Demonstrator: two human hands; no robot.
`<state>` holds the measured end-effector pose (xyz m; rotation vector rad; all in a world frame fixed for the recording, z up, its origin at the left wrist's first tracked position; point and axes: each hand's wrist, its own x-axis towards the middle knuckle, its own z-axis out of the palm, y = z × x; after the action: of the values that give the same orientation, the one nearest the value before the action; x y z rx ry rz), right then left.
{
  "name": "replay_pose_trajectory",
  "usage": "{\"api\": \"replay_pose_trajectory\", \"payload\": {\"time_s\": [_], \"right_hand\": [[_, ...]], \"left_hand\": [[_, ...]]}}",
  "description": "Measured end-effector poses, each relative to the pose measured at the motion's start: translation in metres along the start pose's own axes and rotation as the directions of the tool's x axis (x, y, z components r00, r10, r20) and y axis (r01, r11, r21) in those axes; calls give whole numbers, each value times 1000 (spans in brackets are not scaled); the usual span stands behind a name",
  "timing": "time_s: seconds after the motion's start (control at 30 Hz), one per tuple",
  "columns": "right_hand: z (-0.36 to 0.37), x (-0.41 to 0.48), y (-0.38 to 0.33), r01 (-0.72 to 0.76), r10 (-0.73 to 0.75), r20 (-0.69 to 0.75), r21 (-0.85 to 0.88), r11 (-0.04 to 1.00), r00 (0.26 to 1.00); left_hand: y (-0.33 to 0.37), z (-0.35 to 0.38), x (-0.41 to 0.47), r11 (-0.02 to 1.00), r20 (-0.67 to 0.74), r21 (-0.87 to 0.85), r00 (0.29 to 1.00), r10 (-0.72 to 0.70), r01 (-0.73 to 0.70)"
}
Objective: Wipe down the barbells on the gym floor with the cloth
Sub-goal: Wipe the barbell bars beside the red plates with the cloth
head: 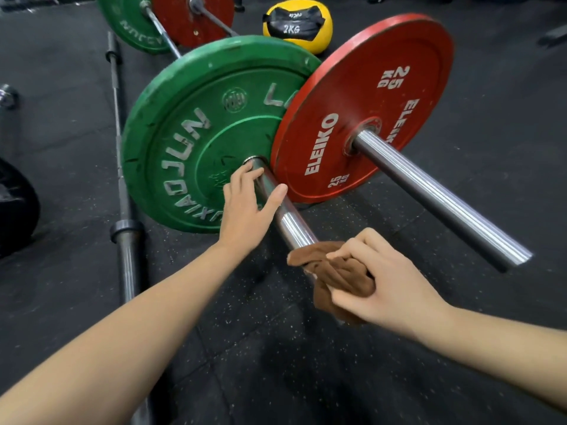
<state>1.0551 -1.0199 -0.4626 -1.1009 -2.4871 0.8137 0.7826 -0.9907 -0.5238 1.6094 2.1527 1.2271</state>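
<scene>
A barbell with a green plate (190, 133) lies on the gym floor, its chrome sleeve (291, 222) pointing toward me. My left hand (245, 207) rests on that sleeve close to the plate, fingers over the top and thumb out to the right. My right hand (380, 277) grips a brown cloth (334, 271) wrapped around the near end of the same sleeve. A second barbell with a red 25 kg plate (368, 96) lies just to the right, its bare sleeve (445, 197) slanting toward the lower right.
An unloaded dark bar (122, 185) lies on the floor to the left. A yellow 2 kg ball (297, 24) sits behind the plates. The far green and red plates (165, 16) stand at the top. A black object (15, 210) is at the left edge.
</scene>
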Motion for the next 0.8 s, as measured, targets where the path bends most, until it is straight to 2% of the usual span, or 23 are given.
{"api": "replay_pose_trajectory", "payload": {"time_s": [0.1,0.2,0.3,0.37,0.43,0.5,0.57,0.63,0.7,0.8], "right_hand": [[-1,-7,-5,-13,12,-13,-63,998,1000],[-2,1,-12,-31,31,2,-126,992,1000],[-3,-8,-14,18,-18,0,-213,977,1000],[-6,-18,-11,-5,4,-4,-202,979,1000],[-13,-16,-6,-48,48,-1,-105,993,999],[-18,-7,-1,-54,56,-62,29,998,997],[-20,8,4,-79,109,-192,160,984,975],[-21,27,8,-146,228,-279,287,947,933],[-21,48,11,-196,329,-272,420,886,905],[-19,78,9,-215,376,-199,548,808,905]], "left_hand": [[-5,1,-1,1000,1,-11,1000,-13,13],[-1,8,-5,985,-60,-154,994,-86,76],[14,15,-6,915,-48,-293,952,-302,276],[22,17,-3,803,44,-398,884,-466,443],[24,19,0,667,186,-482,810,-556,569],[26,20,1,579,286,-502,755,-590,643],[27,21,3,548,317,-499,730,-605,671],[30,18,5,536,335,-504,725,-602,678],[32,13,4,537,339,-504,727,-598,677],[31,10,-2,538,339,-503,727,-597,677]]}}
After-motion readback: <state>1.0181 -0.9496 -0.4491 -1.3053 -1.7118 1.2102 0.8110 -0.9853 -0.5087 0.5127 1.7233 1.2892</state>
